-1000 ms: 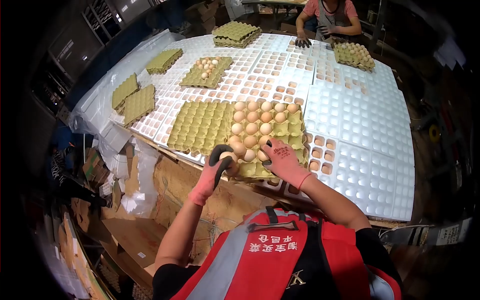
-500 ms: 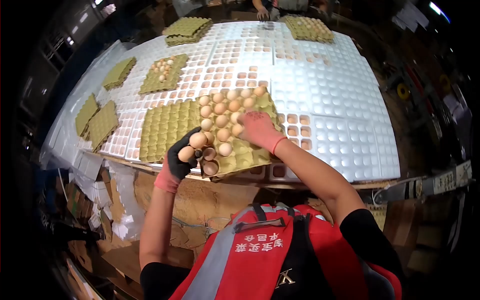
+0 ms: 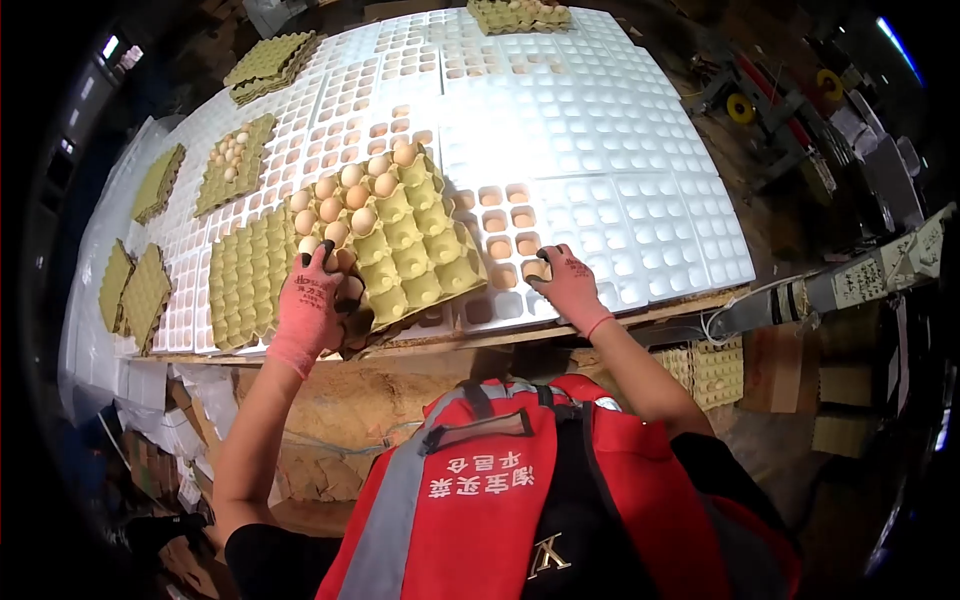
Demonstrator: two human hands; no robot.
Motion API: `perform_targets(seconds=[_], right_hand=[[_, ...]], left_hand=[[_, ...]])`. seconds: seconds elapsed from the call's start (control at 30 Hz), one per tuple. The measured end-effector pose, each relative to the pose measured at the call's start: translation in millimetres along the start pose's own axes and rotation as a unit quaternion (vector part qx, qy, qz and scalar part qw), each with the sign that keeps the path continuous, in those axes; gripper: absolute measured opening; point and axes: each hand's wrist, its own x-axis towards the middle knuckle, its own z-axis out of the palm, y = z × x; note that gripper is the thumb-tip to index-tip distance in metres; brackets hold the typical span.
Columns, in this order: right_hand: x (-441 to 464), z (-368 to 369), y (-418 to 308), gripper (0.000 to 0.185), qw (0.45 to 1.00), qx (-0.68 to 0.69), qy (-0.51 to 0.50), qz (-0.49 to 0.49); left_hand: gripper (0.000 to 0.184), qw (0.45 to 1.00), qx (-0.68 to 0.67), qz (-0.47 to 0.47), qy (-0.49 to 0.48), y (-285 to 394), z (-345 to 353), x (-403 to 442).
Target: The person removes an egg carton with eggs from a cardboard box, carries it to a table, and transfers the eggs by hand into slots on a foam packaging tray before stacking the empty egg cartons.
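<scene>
My left hand (image 3: 311,306), in a pink glove with dark fingertips, is closed on eggs at the lower left part of an egg tray (image 3: 412,262). Several eggs (image 3: 357,196) sit in that tray's upper left cups; its right and lower cups are bare. To the right, my right hand (image 3: 566,287) holds an egg (image 3: 535,270) between thumb and fingers, over a white foam tray (image 3: 508,292). Eggs (image 3: 500,247) fill several of the foam tray's cells just above that hand. An empty pulp tray (image 3: 242,275) lies left of the egg tray.
White foam trays (image 3: 590,130) cover the table. Pulp trays stand in a stack (image 3: 268,65) at the back left, with others (image 3: 147,295) at the left edge. Another pulp tray (image 3: 232,165) carries eggs. A metal arm (image 3: 800,300) juts out at the right.
My right hand has moved right, off the egg tray to the foam tray, and holds an egg there. My left hand has turned over at the tray's lower left. The view has shifted right.
</scene>
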Motion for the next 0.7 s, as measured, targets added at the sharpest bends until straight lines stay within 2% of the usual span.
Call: perform_targets(seconds=[0.07,0.1,0.13,0.17,0.2,0.23,0.27,0.3,0.33,0.4,0.47,0.5,0.6,0.67,0.7], right_hand=[[-19.9,-6.4,-11.7,0.035,0.998,-0.003,0.025,-0.051],[-26.5,10.4,-3.1,0.034,0.989,-0.058,0.045,-0.125],[-31.6,27.2,9.8,0.039,0.983,-0.114,0.008,-0.145],[-41.6,30.9,16.7,0.043,0.986,-0.082,0.007,-0.143],[-43.3,29.0,24.5,0.048,0.987,-0.056,0.007,-0.149],[-45.7,13.4,24.2,0.047,0.992,-0.009,0.013,-0.122],[-49.0,3.7,29.1,0.046,0.995,0.011,0.013,-0.103],[-50.8,-6.3,39.2,0.044,0.996,0.031,0.014,-0.081],[-52.0,-16.7,49.9,0.042,0.997,0.05,0.021,-0.059],[-56.7,-34.8,73.4,0.036,0.995,0.085,0.023,-0.039],[-64.6,-52.1,82.7,0.025,0.994,0.059,0.08,-0.045],[-67.2,-56.7,88.2,0.025,0.993,0.063,0.092,-0.035],[-81.0,-68.1,94.9,0.023,0.988,0.093,0.121,0.002],[-89.0,-73.2,102.9,0.024,0.989,0.108,0.101,-0.009],[-93.1,-78.0,106.1,0.024,0.989,0.108,0.104,-0.02]], left_hand=[[0.033,0.997,-0.057,-0.052,0.019,29.3,-30.6,-3.3],[0.038,0.992,-0.093,-0.046,0.073,43.4,-34.3,-7.3],[0.042,0.984,-0.155,-0.058,0.069,74.3,-47.7,-9.7],[0.044,0.973,-0.213,-0.025,0.082,100.5,-37.2,-11.6],[0.038,0.974,-0.225,0.003,0.03,131.4,-34.1,-12.0],[0.037,0.971,-0.235,0.044,0.023,159.4,-11.7,-9.5],[0.034,0.988,-0.109,0.092,-0.059,187.4,-1.2,2.0],[0.035,0.985,-0.114,0.116,-0.064,199.5,40.4,6.0],[0.033,0.981,-0.085,0.126,-0.121,211.1,55.4,19.1],[0.029,0.986,-0.039,0.122,-0.111,208.3,140.6,31.5],[0.024,0.985,0.045,0.131,-0.1,218.1,129.7,36.7],[0.034,0.99,0.016,0.108,-0.093,229.0,119.6,38.4],[0.046,0.979,-0.078,0.156,-0.101,285.0,106.3,54.8],[0.058,0.964,-0.065,0.23,-0.119,317.3,142.3,62.2],[0.058,0.965,-0.068,0.219,-0.126,322.1,142.8,67.9]])
